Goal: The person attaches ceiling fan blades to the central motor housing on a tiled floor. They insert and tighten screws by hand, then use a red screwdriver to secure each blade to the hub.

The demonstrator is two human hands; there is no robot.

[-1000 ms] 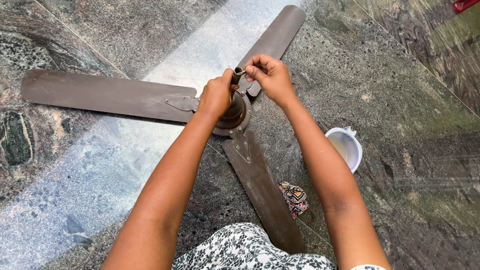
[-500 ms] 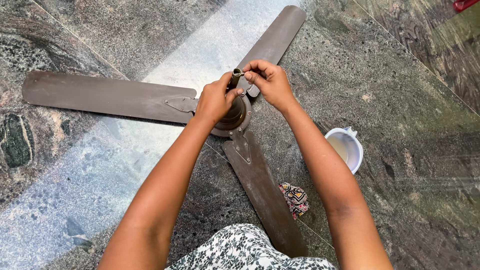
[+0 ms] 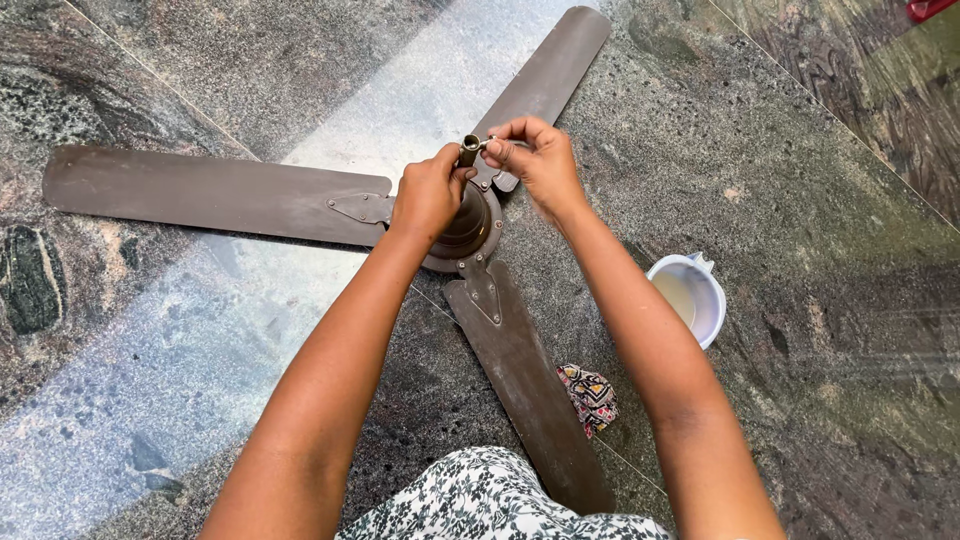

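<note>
**A:** So, biggest thing first: polished stone floor (image 3: 800,200), mottled grey-green, with a pale bluish band running diagonally across it. Lying flat on it is a brown ceiling fan (image 3: 470,235) with three blades, one going left, one up toward the top right, one down toward the person's lap. The blades look dusty.

**B:** And the hands?

**A:** Both are at the hub in the middle. Left hand (image 3: 428,195) is clenched around the short metal rod (image 3: 468,150) that sticks up from the motor housing; the open top of the rod shows just above the fingers. Right hand (image 3: 535,160) is pinching something small and metallic right at the top of that rod, fingertips curled in tight. Can't tell exactly what the little piece is, it's mostly hidden.

**B:** Anything else around?

**A:** White mug (image 3: 688,298) with pale liquid, on the floor right of the right forearm, well apart from the fan. Smaller still, a crumpled patterned cloth (image 3: 590,395) lying just beside the near blade.
</note>
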